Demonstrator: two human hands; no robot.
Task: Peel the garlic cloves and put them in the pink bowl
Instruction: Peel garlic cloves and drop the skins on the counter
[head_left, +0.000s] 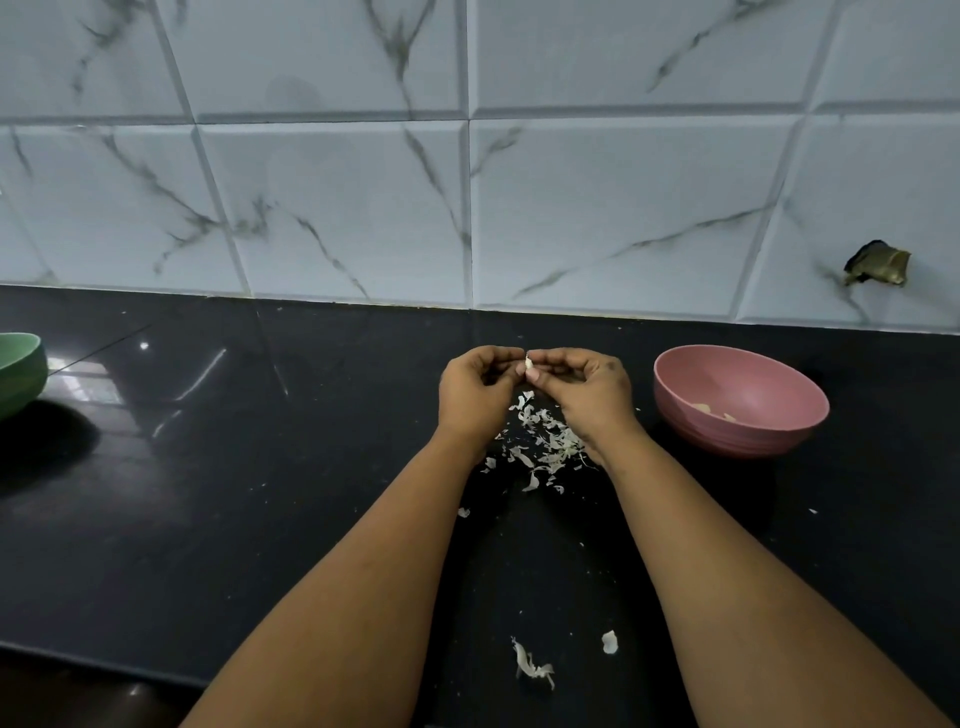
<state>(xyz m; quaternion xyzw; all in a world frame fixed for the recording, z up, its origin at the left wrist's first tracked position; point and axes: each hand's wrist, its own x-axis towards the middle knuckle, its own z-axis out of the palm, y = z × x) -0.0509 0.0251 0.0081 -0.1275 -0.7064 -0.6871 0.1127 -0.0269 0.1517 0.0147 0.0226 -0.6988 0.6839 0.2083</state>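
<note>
A small white garlic clove (530, 363) is pinched between the fingertips of both hands above the black counter. My left hand (475, 392) and my right hand (584, 387) meet at the clove, fingers curled. Below them lies a heap of papery garlic skins (543, 441). The pink bowl (740, 400) stands just right of my right hand, with a few pale peeled cloves (714, 411) at its bottom.
A green bowl (18, 371) sits at the counter's far left edge. More skin scraps (532, 667) lie near the front of the counter (260, 493). A tiled wall rises behind, with a broken dark fitting (878, 264) at the right.
</note>
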